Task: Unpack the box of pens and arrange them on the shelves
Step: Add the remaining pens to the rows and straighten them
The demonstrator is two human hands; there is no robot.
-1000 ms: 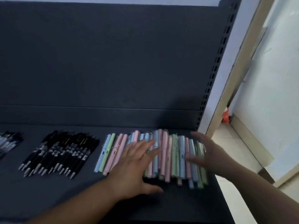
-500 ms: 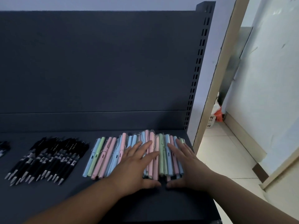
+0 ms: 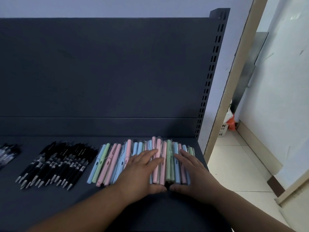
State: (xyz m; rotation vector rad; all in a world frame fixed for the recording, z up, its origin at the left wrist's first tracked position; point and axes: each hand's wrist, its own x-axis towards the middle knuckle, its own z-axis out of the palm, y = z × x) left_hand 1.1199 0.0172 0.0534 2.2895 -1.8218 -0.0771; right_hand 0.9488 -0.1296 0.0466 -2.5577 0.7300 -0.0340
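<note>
My left hand [image 3: 139,172] lies flat on the pastel pens [image 3: 115,162], fingers straight and slightly spread, pressing down on the middle of the row, with the thumb tucked against the pens' near ends. My right hand [image 3: 192,172] lies the same way just beside it, flat and relaxed over the right part of the row, its thumb also along the near ends, so the two thumb tips almost meet. Neither hand grips anything. The pens, pink, blue and green, lie side by side on the dark shelf [image 3: 50,208], at its right end, running from front to back; some in the middle are stacked on others, and several look wrapped in clear sleeves. To their left, apart from them, lies a fanned batch of black pens [image 3: 56,163] with silvery tips toward me, and at the far left edge another dark batch [image 3: 7,153] shows only partly. Behind stands the shelf's dark back panel [image 3: 100,72] with a slotted upright [image 3: 212,69] at its right. Past the shelf, on the tiled floor [image 3: 234,164], a white basket [image 3: 223,130] stands with something orange [image 3: 231,123] beside it.
</note>
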